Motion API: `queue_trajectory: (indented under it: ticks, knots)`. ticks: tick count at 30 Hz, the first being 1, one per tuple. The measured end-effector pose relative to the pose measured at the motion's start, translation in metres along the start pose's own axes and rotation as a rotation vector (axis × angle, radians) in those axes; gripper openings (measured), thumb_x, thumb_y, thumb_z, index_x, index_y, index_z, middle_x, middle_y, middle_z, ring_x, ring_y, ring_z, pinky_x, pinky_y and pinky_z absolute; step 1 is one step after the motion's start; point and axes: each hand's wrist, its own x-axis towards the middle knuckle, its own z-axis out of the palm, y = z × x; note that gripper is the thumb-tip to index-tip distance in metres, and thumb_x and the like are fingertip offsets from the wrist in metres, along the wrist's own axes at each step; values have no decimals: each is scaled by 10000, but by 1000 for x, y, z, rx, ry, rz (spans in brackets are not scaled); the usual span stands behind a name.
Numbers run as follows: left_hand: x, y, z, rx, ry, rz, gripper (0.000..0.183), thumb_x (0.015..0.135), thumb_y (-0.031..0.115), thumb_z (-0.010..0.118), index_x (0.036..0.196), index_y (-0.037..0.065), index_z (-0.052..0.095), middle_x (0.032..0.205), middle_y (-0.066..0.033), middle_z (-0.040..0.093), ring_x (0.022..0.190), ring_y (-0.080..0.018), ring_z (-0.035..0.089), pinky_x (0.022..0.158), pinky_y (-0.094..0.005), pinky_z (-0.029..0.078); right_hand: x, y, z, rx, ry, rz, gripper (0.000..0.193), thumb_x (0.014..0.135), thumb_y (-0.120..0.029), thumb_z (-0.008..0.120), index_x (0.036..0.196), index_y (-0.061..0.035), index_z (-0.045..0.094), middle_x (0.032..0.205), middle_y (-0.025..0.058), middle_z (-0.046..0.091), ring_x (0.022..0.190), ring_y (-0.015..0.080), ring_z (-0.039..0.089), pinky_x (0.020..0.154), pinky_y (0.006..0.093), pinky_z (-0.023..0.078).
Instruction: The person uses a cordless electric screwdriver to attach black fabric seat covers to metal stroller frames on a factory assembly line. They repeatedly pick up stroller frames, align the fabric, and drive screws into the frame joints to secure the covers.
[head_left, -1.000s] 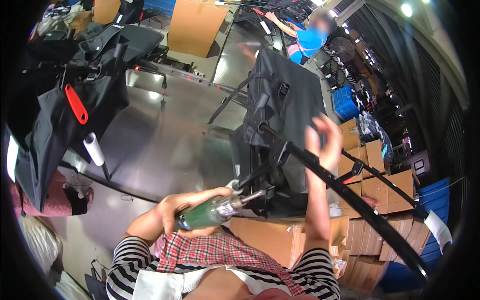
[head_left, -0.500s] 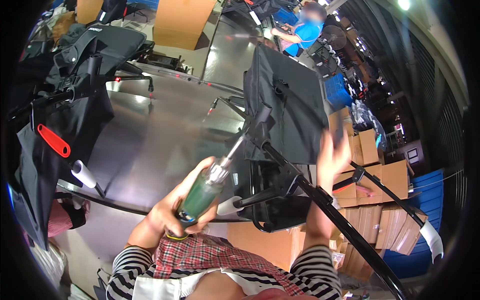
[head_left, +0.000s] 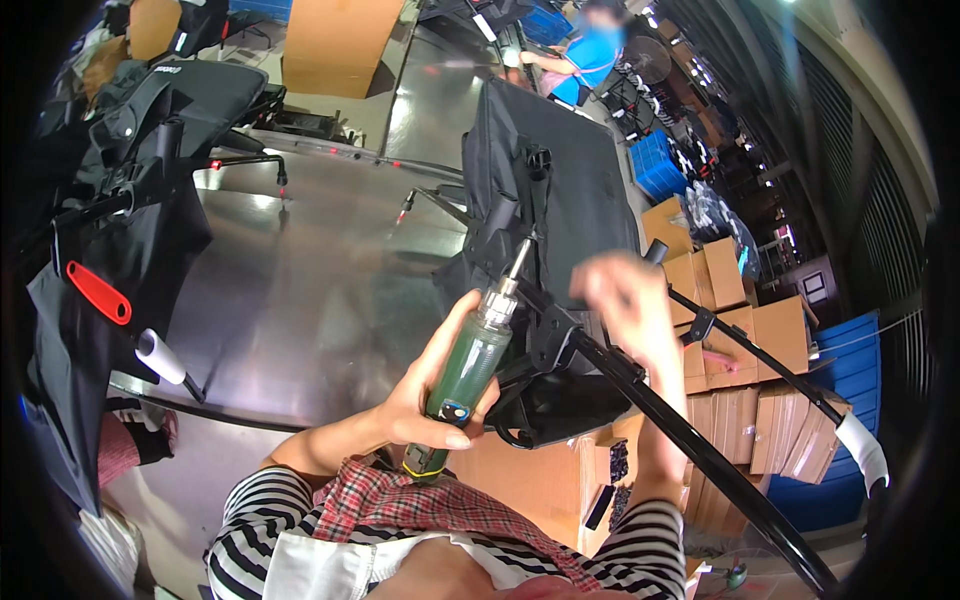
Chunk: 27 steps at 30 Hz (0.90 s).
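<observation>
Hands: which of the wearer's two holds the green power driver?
The left hand, wrapped around the green power driver; the right hand is apart, blurred near the black tube.

Left hand (head_left: 412,402) around green power screwdriver (head_left: 468,368), bit (head_left: 519,260) toward one o'clock; blurred right hand (head_left: 632,298) at three o'clock

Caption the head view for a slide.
Left hand holds a green power screwdriver near a black tubular frame; right hand blurred.

Green power screwdriver (head_left: 470,368), silver-nosed, tilted in left hand (head_left: 425,412); black tubular frame (head_left: 700,447), slanting close by
</observation>
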Motion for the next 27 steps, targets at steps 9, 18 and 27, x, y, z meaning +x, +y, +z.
queue_trajectory:
  ticks: [9,18,27]
  knots:
    - [-36,9,33,70,161,101,1326,697,34,817,1589,217,-147,873,-150,561,651,-185,593,614,-303,496,190,84,63,-943,-55,-459,341,959,-413,534,991,-164,765,1414,90,509,1360,298,402,1176,591,215]
    - [-56,-6,89,97,153,280,1319,667,86,794,1585,304,-128,844,-146,537,581,-207,612,539,-321,525,-45,-96,-141,-952,715,-493,881,651,-264,887,1420,-121,482,1520,182,400,1364,390,402,1156,534,261]
    - [-83,-65,127,47,-35,446,1129,740,33,787,1566,202,35,979,-199,480,574,-226,579,483,-336,543,-294,-57,-63,-348,-391,-253,974,591,-433,890,1334,52,489,1281,239,592,1178,421,575,1042,407,446]
